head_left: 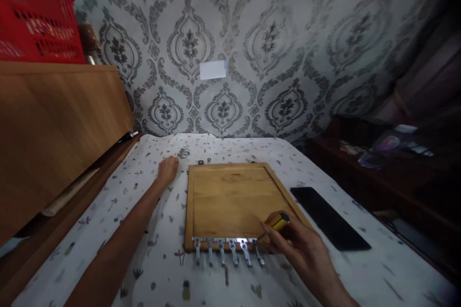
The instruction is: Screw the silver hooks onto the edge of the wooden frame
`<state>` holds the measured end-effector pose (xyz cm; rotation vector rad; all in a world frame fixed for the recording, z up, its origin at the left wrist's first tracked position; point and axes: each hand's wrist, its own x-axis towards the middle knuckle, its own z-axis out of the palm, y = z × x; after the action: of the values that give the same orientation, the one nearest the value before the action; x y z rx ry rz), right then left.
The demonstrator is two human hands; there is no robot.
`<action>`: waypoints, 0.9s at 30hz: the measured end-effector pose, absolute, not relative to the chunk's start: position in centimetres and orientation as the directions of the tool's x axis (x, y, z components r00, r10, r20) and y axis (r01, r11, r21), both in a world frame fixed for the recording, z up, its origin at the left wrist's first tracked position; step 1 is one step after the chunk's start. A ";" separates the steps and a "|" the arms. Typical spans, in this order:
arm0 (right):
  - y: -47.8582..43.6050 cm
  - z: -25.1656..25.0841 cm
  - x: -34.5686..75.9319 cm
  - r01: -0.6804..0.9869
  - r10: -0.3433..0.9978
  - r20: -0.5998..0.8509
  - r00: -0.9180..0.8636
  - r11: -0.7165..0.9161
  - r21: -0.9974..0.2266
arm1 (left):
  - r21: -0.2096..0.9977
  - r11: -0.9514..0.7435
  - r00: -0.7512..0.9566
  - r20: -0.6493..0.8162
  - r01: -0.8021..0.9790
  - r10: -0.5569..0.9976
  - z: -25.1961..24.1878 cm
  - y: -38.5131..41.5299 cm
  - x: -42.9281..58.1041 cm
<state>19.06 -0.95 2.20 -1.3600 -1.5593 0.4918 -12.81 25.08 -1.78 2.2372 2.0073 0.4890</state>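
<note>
A framed wooden board [230, 196] lies flat on the patterned white cloth. Along its near edge runs a row of several metal clips [233, 249], their ends sticking out past the wood. My right hand [302, 244] grips a yellow and black screwdriver [279, 221], its tip down at the rightmost clip. Beyond the board's far left corner, my left hand [168, 169] rests on the cloth with its fingers curled in. Whatever those fingers may hold is hidden. Close to that hand is a small pile of metal bits [184, 152], too small to name.
A black flat slab [329, 218] lies right of the board. On the left stands a wooden cabinet [61, 139] with a red basket [39, 19] on top. A clear bottle [389, 146] stands on a dark surface at right. The papered wall [230, 33] closes off the back.
</note>
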 end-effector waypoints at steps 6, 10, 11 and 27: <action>-1.2 1.7 19.1 0.469 0.925 0.371 0.081 0.293 -0.833 | 0.513 -0.119 0.021 0.193 0.850 0.981 -0.9 23.9 -14.0; -1.4 2.0 18.9 0.463 0.928 0.359 0.094 0.279 -0.842 | 0.703 -0.169 0.055 0.181 0.691 0.982 -0.1 21.8 -13.8; -1.4 2.1 18.8 0.442 0.931 0.350 0.100 0.274 -0.854 | 0.748 -0.182 0.075 0.174 0.638 0.982 0.1 21.1 -13.6; -1.4 2.3 18.8 0.327 0.949 0.292 0.119 0.241 -0.914 | 0.916 -0.318 0.786 0.005 0.245 0.618 2.9 6.7 -1.0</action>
<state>18.78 -1.44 2.27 -1.2917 -1.4209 0.7184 -1.01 6.69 2.88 1.9003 0.6547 0.4341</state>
